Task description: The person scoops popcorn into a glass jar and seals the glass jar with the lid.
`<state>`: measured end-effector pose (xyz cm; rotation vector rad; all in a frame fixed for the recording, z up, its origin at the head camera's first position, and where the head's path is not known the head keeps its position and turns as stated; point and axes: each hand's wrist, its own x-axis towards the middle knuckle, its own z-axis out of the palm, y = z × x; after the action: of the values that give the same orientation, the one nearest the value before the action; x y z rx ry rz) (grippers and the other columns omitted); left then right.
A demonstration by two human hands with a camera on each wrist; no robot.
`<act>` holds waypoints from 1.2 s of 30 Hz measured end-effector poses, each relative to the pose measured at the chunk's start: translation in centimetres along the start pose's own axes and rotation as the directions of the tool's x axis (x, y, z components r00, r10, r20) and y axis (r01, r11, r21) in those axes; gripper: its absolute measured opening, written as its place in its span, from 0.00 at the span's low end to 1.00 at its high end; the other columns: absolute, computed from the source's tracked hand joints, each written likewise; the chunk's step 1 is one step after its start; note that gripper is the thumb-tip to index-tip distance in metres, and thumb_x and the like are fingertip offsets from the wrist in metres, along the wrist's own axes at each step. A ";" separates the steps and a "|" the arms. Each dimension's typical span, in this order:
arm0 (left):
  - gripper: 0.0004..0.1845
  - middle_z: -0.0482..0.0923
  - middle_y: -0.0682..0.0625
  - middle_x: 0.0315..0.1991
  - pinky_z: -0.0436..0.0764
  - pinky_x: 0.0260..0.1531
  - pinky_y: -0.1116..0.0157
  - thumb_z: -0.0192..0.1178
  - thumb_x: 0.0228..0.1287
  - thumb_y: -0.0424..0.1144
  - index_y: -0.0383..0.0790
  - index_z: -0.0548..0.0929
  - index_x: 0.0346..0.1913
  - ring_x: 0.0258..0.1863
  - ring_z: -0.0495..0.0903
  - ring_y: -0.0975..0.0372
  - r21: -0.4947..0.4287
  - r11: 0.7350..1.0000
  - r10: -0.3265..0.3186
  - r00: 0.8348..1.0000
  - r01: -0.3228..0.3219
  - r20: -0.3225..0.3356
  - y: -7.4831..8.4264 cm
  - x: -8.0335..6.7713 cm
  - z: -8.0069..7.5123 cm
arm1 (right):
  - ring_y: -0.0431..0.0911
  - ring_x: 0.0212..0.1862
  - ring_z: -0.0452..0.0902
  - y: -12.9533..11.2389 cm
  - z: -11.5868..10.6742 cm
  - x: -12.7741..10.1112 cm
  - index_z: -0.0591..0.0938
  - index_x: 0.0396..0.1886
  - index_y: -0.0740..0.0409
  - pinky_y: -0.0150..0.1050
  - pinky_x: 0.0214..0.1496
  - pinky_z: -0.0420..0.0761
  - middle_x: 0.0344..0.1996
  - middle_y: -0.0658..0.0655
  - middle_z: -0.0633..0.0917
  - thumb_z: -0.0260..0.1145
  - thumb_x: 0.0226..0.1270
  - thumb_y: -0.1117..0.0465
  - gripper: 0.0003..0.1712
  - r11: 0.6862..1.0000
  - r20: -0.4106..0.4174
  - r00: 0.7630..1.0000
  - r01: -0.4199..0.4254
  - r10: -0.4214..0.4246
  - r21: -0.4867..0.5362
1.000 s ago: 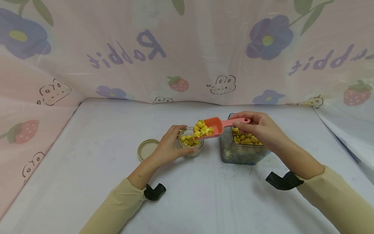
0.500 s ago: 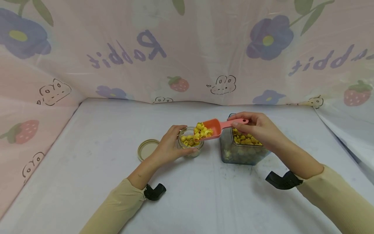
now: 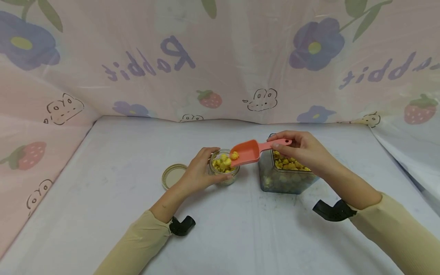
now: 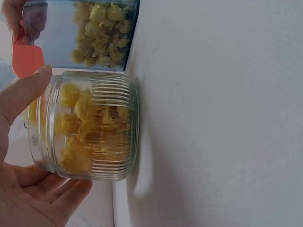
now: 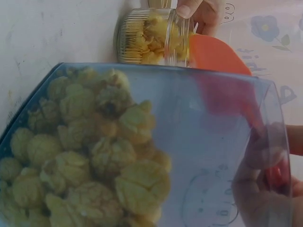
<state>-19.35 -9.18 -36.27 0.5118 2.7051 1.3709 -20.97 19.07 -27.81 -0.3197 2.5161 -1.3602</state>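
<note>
Two containers of popcorn, left hand (image 3: 199, 172) fingers curled round glass jar (image 3: 225, 168), right hand (image 3: 302, 151) pinching tilted scoop (image 3: 252, 151) beside blue tub (image 3: 287, 179)

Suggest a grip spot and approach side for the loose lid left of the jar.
Probably the lid's rim, taken from above by its outer left edge. It lies flat on the table, so only the thin rim offers purchase. The left hand and jar crowd its right side, while the left side is open.
</note>
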 end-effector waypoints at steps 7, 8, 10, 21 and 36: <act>0.43 0.69 0.42 0.62 0.71 0.61 0.51 0.75 0.47 0.44 0.34 0.67 0.66 0.60 0.70 0.51 0.010 1.000 0.005 1.000 -0.005 -0.003 -0.1 0.1 0.1 | 0.43 0.30 0.71 0.1 -0.1 -0.1 0.78 0.56 0.63 0.33 0.23 0.69 0.28 0.49 0.78 0.62 0.69 0.55 0.21 1.000 -0.008 1.000 0.025 -0.025 -0.011; 0.43 0.69 0.42 0.62 0.71 0.60 0.52 0.75 0.48 0.44 0.34 0.67 0.66 0.60 0.70 0.51 0.013 1.000 0.005 1.000 -0.005 -0.002 -0.1 0.1 0.1 | 0.44 0.30 0.72 0.1 -0.2 -0.2 0.79 0.56 0.62 0.34 0.23 0.68 0.28 0.49 0.78 0.62 0.69 0.55 0.21 0.999 -0.013 1.000 0.027 -0.028 -0.022; 0.43 0.69 0.42 0.62 0.71 0.60 0.52 0.75 0.48 0.44 0.34 0.67 0.66 0.60 0.70 0.51 0.017 1.000 0.006 1.000 -0.006 -0.002 -0.1 0.1 0.1 | 0.46 0.30 0.72 0.0 -0.3 -0.3 0.79 0.55 0.60 0.34 0.23 0.68 0.28 0.50 0.79 0.62 0.69 0.54 0.20 0.999 -0.023 0.999 0.031 -0.032 -0.041; 0.45 0.68 0.41 0.63 0.66 0.66 0.51 0.74 0.49 0.45 0.34 0.65 0.68 0.66 0.66 0.51 0.018 1.000 0.014 1.000 -0.014 0.008 0.3 0.0 -0.1 | 0.45 0.30 0.69 0.6 -1.0 -0.9 0.78 0.55 0.60 0.37 0.25 0.67 0.27 0.49 0.76 0.62 0.69 0.52 0.20 0.999 -0.066 0.998 -0.001 0.004 0.042; 0.48 0.60 0.44 0.69 0.61 0.69 0.50 0.74 0.49 0.50 0.40 0.61 0.70 0.71 0.57 0.53 0.006 0.998 0.060 0.998 -0.060 -0.023 2.4 1.0 0.5 | 0.42 0.32 0.68 2.3 -2.4 -2.2 0.83 0.46 0.51 0.31 0.31 0.71 0.31 0.47 0.79 0.61 0.70 0.60 0.09 0.924 -0.111 0.994 0.064 -0.024 0.376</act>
<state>-19.53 -7.16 -34.64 0.5853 2.7343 1.3926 -19.82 22.89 -28.15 -0.2304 2.2626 -1.8832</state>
